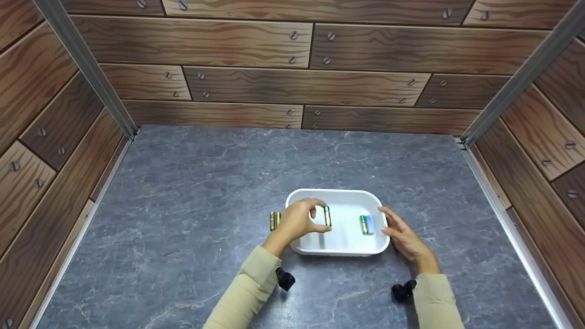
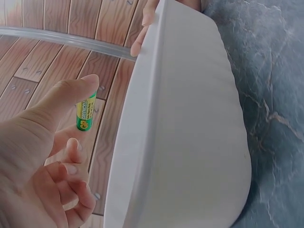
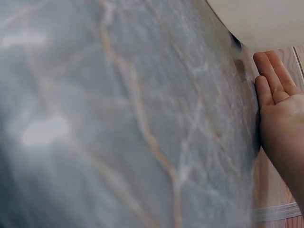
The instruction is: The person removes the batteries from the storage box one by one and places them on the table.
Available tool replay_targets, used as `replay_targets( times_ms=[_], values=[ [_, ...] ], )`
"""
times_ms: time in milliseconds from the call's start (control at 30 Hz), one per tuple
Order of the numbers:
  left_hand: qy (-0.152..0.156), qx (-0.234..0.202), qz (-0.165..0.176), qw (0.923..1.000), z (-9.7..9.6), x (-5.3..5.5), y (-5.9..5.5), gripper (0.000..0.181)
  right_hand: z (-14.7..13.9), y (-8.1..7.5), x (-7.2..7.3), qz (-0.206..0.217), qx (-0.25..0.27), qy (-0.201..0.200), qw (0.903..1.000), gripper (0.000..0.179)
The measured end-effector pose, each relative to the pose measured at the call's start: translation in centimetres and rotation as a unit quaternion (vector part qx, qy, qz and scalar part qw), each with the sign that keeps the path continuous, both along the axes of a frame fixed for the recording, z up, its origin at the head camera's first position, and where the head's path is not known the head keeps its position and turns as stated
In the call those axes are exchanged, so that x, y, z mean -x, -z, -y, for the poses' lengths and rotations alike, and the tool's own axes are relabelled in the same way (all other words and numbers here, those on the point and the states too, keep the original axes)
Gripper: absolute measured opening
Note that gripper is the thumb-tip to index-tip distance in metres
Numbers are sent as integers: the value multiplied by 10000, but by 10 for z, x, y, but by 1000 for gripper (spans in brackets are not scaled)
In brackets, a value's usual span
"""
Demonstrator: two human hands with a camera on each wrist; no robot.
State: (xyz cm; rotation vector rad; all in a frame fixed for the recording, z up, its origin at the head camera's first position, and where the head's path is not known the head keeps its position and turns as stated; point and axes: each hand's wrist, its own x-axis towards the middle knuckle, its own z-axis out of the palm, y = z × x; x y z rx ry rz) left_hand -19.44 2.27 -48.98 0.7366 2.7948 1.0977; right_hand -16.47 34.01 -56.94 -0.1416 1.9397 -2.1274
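Note:
My left hand [image 1: 297, 219] is above the left part of a white plastic box [image 1: 338, 246]. Between thumb and forefinger it pinches a green and yellow AAA-size battery [image 2: 86, 113], held upright off the box floor. Inside the box, toward its right side, a green battery [image 1: 364, 225] and a blue battery [image 1: 369, 225] lie side by side. At the box's right wall, my right hand [image 1: 409, 240] holds the rim, thumb and forefinger tips over the edge. Its other fingers [image 3: 273, 71] extend fairly straight along the outside.
Left of the box, gold and black batteries [image 1: 273, 221] lie on the grey marbled tabletop [image 1: 196, 219], partly hidden by my left hand. Wood-patterned walls [image 1: 256, 84] with metal corner posts [image 1: 91, 68] enclose the table at the back and sides.

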Motion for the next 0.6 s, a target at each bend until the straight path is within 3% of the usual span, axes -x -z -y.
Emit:
replay_targets(
  times_ms=[600],
  values=[
    [-247, -94, 234, 9994, 29, 2, 4, 53, -2, 4, 1, -55, 129, 12, 9999, 52]
  ],
)
